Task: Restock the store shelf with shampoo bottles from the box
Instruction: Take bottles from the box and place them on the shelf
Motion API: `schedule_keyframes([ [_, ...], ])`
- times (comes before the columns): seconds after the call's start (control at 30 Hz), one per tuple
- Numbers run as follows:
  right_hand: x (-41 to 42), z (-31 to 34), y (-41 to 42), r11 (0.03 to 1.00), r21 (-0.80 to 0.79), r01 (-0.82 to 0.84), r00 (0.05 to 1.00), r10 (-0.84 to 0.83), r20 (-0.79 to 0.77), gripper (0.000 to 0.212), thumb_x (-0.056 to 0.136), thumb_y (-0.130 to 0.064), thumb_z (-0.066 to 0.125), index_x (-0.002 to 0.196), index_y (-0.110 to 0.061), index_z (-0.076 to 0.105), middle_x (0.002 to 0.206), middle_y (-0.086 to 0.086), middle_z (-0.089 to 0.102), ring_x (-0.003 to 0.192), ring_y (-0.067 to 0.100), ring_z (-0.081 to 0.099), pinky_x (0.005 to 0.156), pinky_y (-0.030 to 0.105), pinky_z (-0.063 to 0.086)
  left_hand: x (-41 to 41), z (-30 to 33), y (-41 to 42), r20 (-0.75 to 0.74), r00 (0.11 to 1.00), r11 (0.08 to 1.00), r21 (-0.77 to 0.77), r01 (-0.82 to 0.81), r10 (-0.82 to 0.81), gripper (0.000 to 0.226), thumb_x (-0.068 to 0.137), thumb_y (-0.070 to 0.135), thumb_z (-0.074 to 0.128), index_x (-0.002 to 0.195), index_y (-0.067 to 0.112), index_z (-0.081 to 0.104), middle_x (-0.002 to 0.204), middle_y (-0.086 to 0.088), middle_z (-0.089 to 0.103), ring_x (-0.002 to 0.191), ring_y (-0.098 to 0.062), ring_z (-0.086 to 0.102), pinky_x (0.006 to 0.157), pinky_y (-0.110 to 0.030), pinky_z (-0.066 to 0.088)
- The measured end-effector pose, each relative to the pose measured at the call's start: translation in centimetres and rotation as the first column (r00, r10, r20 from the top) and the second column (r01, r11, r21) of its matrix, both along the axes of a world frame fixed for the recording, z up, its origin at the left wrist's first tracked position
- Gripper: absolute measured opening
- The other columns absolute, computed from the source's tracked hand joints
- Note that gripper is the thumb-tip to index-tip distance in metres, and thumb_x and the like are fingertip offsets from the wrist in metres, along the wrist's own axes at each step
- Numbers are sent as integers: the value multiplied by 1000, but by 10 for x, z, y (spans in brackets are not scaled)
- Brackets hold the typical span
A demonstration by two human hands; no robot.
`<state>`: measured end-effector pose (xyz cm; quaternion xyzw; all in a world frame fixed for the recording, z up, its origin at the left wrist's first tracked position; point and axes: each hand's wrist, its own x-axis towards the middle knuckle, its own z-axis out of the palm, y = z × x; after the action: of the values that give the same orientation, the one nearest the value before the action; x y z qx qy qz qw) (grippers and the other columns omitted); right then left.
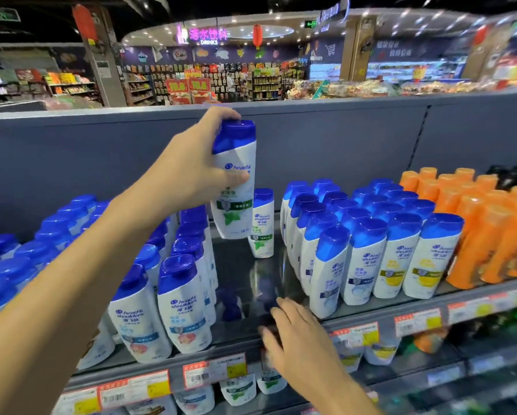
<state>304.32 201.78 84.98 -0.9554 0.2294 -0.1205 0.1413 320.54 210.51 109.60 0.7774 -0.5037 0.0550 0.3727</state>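
Note:
My left hand (188, 163) grips a white shampoo bottle (236, 187) with a blue cap and a green mint label, held upright just above the shelf's bare middle gap. A smaller bottle (262, 226) of the same kind stands alone at the back of that gap. My right hand (299, 339) hovers over the shelf's front edge (239, 342), fingers spread, holding nothing. The box is not in view.
Rows of blue-capped white bottles (173, 298) fill the shelf left of the gap, and more blue-capped rows (368, 250) stand on its right. Orange bottles (484, 235) stand at the far right. Price tags (215, 369) line the shelf rail. A lower shelf holds more bottles (239, 387). A grey back panel (341, 145) rises behind.

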Motion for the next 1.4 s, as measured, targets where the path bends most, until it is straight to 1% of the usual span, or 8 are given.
schedule_keyframes([
  [0.1,-5,-9,-5,999,-40,19,1000,-20,-13,74,95,-58,3,122,-25,62,137,-6,56,128,13,52,105,30,44,21,-5,-28,-10,999,993,107,-42,43,67,74,22,80,125,30,36,111,1,61,89,-17,63,62,-23,48],
  [0.17,-10,-7,-6,999,-46,1,999,-3,-49,68,98,-53,9,109,-27,71,122,-5,68,113,13,64,92,31,54,31,-11,-42,45,995,973,213,-93,86,68,72,23,81,123,27,36,110,-4,61,89,-23,63,67,-34,54],
  [0.3,-17,-17,-12,986,-151,-69,997,65,-32,54,85,-52,36,108,-22,75,120,1,70,110,16,67,96,33,53,41,-18,-66,201,974,898,404,-177,101,68,68,26,84,116,20,37,97,-6,59,80,-25,59,67,-40,52],
  [0.67,-17,-40,-33,958,-191,-214,965,238,112,49,71,-47,57,104,-15,74,116,11,70,105,28,69,84,37,58,59,-57,-104,305,929,636,678,-368,211,59,64,30,86,98,14,41,81,-1,48,64,-14,48,51,-27,39],
  [0.97,-8,-55,-34,942,-309,-133,935,222,277,45,72,-43,56,99,-12,76,113,15,71,101,29,70,92,37,37,65,-64,-111,449,873,579,667,-469,191,59,64,41,84,96,15,43,73,1,51,65,-18,49,63,-32,35],
  [1.17,-2,-65,-36,921,-382,-79,886,240,396,43,71,-39,63,99,-9,73,110,16,72,100,30,70,95,40,42,71,-69,-116,367,904,631,654,-418,219,60,63,28,86,101,10,43,87,-7,56,73,-25,54,58,-36,45],
  [1.27,-3,-67,-35,922,-373,-104,891,253,376,57,60,-36,80,106,-8,60,112,16,71,102,30,70,92,41,51,71,-70,-115,387,892,615,651,-445,236,60,63,26,85,102,9,44,88,-9,58,73,-26,55,59,-37,46],
  [1.4,-7,-63,-34,932,-341,-122,901,249,356,48,59,-32,81,100,-8,74,112,17,71,102,31,69,88,40,54,70,-76,-116,443,873,603,645,-470,205,53,64,27,84,93,13,41,87,-7,55,75,-25,53,58,-34,42],
])
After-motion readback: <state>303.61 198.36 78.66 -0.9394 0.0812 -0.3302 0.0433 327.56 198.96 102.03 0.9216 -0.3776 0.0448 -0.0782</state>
